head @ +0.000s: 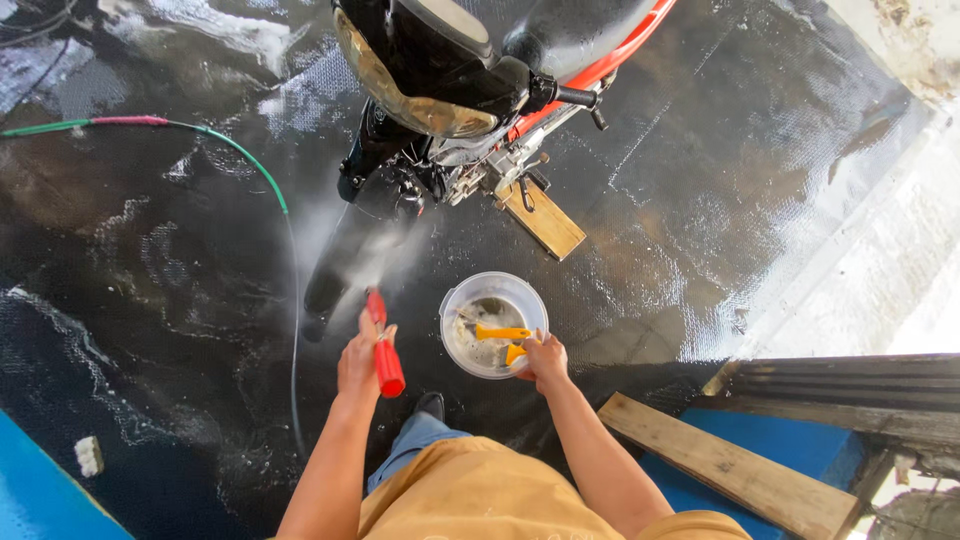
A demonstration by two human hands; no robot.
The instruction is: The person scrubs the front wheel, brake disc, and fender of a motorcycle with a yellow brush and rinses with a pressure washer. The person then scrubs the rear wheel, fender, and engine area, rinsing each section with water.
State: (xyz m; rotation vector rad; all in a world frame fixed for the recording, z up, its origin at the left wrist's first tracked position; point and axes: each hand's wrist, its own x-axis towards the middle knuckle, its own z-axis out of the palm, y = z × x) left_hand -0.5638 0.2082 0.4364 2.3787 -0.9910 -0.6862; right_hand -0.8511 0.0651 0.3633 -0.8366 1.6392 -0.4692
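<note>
My left hand (358, 357) grips a red spray gun (384, 352) that points up toward the front wheel and fender (345, 255) of a black and red motorcycle (470, 70). A white mist of water hangs between the nozzle and the wheel. My right hand (545, 360) holds the rim of a clear plastic bucket (493, 324). Murky water and yellow-handled brushes (503, 333) sit inside the bucket. The motorcycle stands on its kickstand, which rests on a small wooden block (545, 218).
A green hose (250, 165) curves over the wet black floor (160, 270) toward the gun. A wooden plank (730, 465) lies at lower right over a blue surface. A white sponge (89, 455) lies at lower left. A pale concrete edge (880, 260) runs along the right.
</note>
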